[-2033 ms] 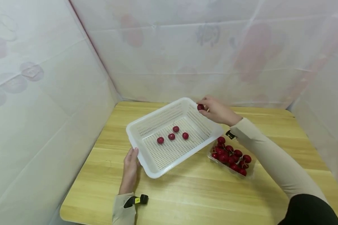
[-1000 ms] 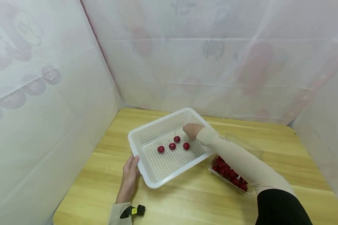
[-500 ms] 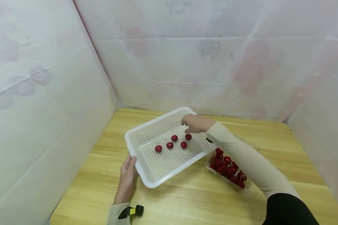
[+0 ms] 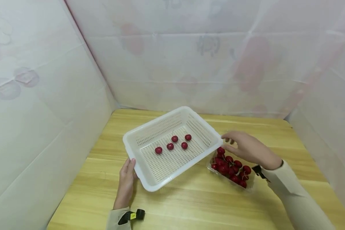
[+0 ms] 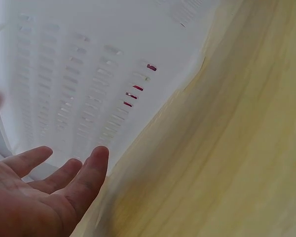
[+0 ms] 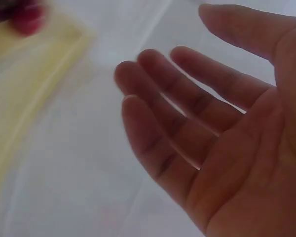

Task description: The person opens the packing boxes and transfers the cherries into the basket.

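In the head view, a white perforated plastic basket (image 4: 172,166) has several dark red cherries (image 4: 174,139) on its floor. My left hand (image 4: 126,182) holds its left rim, thumb at the edge. Beneath, the left wrist view shows this hand's fingers (image 5: 84,185) extended against the basket wall (image 5: 54,113). My right hand (image 4: 245,147) is just beyond the basket's right corner, over the back of a clear plastic box (image 4: 248,187) of cherries (image 4: 233,169). Its fingers (image 6: 160,143) are spread with nothing between them, as the right wrist view shows.
A light wooden table (image 4: 189,207) lies under everything. Pale printed cloth walls (image 4: 172,64) close it in at the back and both sides. The box stands close against the basket's right front side.
My right hand placed a cherry in the basket, let go, and moved right and out, over the cherry box. The left hand keeps its hold on the basket.
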The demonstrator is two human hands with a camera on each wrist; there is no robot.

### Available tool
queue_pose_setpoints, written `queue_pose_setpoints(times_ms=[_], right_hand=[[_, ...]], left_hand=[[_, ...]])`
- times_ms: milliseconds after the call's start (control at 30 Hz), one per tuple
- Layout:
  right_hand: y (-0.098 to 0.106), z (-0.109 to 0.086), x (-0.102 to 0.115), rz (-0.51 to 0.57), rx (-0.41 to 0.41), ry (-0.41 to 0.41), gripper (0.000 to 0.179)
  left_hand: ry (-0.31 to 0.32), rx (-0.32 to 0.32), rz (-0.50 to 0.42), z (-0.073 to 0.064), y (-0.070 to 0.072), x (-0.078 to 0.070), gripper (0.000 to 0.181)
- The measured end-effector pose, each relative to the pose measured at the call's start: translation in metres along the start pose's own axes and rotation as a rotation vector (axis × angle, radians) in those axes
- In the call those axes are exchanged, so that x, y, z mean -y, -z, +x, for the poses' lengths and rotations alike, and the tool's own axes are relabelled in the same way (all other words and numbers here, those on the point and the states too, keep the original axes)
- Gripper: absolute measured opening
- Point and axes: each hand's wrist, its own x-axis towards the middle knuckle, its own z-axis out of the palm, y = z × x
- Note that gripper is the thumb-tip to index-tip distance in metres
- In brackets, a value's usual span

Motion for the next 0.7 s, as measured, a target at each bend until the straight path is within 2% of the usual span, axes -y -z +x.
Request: queue_pose_setpoints(times_ms=[133,300,467,700], right_hand=[[-0.012,-0.033,-0.022,0.005,0.053,-0.106,0.041],[-0.030,-0.057,-0.041,0.019,0.073,-0.142,0.044],[-0.044,-0.067,-0.042,-0.045,0.057,-0.148,0.045],[-0.054,-0.071,-0.034,-0.126,-0.020,-0.156,0.044]], left_hand=[[0.003,-0.018,0.019,0.000,0.002,0.000,0.058],[-0.005,-0.029,0.037,0.000,0.003,0.000,0.058],[-0.010,-0.022,0.035,0.001,0.004,0.001,0.058],[-0.020,0.010,0.024,0.002,0.002,0.003,0.058]])
